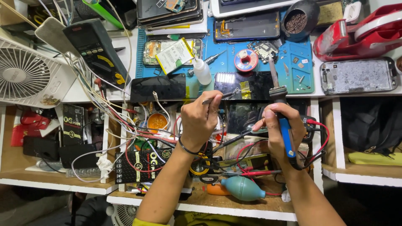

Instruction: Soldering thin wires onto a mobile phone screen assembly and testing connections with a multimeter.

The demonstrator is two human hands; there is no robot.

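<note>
Right grip [279,125] around soldering iron [277,90]

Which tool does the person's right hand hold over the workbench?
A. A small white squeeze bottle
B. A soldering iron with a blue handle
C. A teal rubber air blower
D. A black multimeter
B: the right hand grips a soldering iron by its blue handle, tip pointing up toward the blue mat, while the left hand holds tweezers; the white bottle, teal blower and multimeter lie untouched.
</note>
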